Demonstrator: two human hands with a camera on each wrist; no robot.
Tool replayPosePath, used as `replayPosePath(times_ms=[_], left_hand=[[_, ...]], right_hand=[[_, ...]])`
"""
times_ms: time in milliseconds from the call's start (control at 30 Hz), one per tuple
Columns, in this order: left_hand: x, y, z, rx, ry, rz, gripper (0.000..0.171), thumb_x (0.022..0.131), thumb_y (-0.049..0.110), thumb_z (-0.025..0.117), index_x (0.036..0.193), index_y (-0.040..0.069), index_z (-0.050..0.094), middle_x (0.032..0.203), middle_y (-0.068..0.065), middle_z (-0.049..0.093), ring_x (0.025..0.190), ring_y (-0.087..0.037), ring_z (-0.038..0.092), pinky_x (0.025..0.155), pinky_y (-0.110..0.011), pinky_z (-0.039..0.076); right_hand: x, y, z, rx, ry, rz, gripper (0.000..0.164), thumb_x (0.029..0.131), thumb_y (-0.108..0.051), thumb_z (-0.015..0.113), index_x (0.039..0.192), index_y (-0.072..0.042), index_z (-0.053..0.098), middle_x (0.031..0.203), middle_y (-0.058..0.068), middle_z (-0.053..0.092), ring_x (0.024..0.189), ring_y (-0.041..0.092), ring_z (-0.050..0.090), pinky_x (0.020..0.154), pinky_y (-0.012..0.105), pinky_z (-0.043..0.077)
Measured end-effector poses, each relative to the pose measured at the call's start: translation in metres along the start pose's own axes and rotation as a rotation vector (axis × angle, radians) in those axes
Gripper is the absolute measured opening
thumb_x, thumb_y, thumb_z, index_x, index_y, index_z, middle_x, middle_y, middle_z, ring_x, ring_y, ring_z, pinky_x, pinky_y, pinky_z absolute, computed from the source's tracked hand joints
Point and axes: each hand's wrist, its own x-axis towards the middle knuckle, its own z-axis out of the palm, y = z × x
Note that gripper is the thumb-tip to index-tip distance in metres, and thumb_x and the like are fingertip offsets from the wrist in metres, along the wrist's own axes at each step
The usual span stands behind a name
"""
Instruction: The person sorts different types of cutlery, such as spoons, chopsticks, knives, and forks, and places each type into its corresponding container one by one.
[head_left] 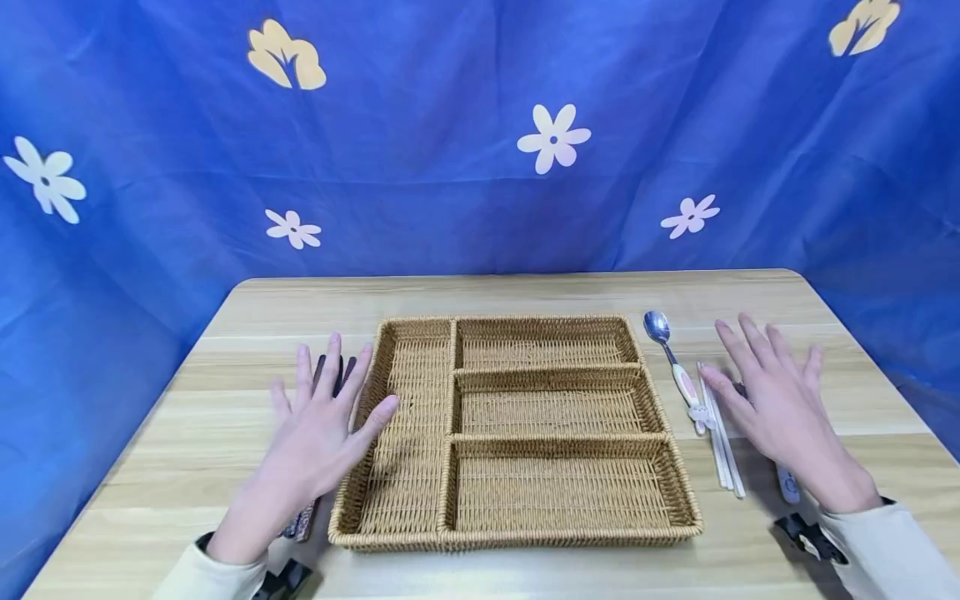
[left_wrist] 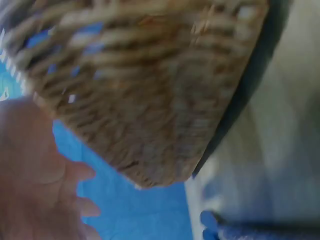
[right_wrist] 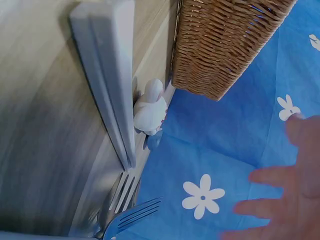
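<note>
Fingers spread, my left hand [head_left: 318, 442] hovers beside the left side of a woven wicker tray [head_left: 570, 535], holding nothing. Dark chopsticks [head_left: 303, 521] with patterned ends lie beneath it, partly covered. My right hand [head_left: 783, 408] is also spread, over the cutlery right of the tray, with nothing in its grasp. A spoon [head_left: 684, 383] with a white and pink handle lies near the tray, its end bearing a white animal figure [right_wrist: 151, 110]. Beside it rest white chopsticks [head_left: 723, 450]. Forks [right_wrist: 132, 216] show in the right wrist view, mostly hidden by the hand in the head view.
Dividers split the tray into one long compartment [head_left: 408, 467] at left and three stacked ones at right. All stands on a light wood table [head_left: 525, 575]. A blue curtain [head_left: 450, 208] with white flowers hangs behind and at the sides.
</note>
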Motion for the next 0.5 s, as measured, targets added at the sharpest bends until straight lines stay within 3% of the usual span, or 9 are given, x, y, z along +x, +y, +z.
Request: replayPosePath(times_ms=[100,200,333,500], left_hand=[[0.001,0.002,0.006,-0.045,0.002,0.05,0.073,0.102,0.051,0.033,0.155,0.008,0.009,0.159,-0.017,-0.009,0.141,-0.036,-0.023,0.11,-0.064,-0.011],[0.002,0.005,0.012,-0.049,0.008,0.111,0.072,0.104,0.045,0.032,0.152,-0.004,0.01,0.158,-0.021,-0.004,0.144,-0.036,-0.016,0.117,-0.055,-0.005],[0.003,0.01,0.019,-0.037,0.007,0.148,0.07,0.105,0.041,0.031,0.149,-0.011,0.012,0.158,-0.024,-0.001,0.145,-0.035,-0.008,0.119,-0.048,-0.002],[0.005,0.015,0.029,-0.032,0.016,0.162,0.07,0.105,0.039,0.034,0.147,-0.014,0.016,0.157,-0.028,0.004,0.146,-0.036,-0.005,0.119,-0.048,0.001]], right_hand=[[0.002,-0.002,0.001,0.019,0.04,0.013,0.063,0.096,-0.036,0.059,0.143,0.002,0.042,0.139,0.033,0.043,0.123,0.056,0.04,0.103,0.074,0.018],[0.003,-0.003,0.005,0.028,0.068,0.008,0.05,0.09,-0.024,0.068,0.126,0.008,0.056,0.115,0.033,0.06,0.1,0.051,0.058,0.081,0.065,0.045],[0.006,-0.004,0.012,0.028,0.091,-0.021,0.03,0.08,-0.009,0.073,0.104,0.007,0.067,0.081,0.021,0.068,0.07,0.038,0.064,0.059,0.055,0.051],[0.009,-0.008,0.017,0.017,0.078,-0.02,0.016,0.077,-0.008,0.076,0.087,0.003,0.068,0.066,0.008,0.064,0.057,0.023,0.057,0.049,0.045,0.046]])
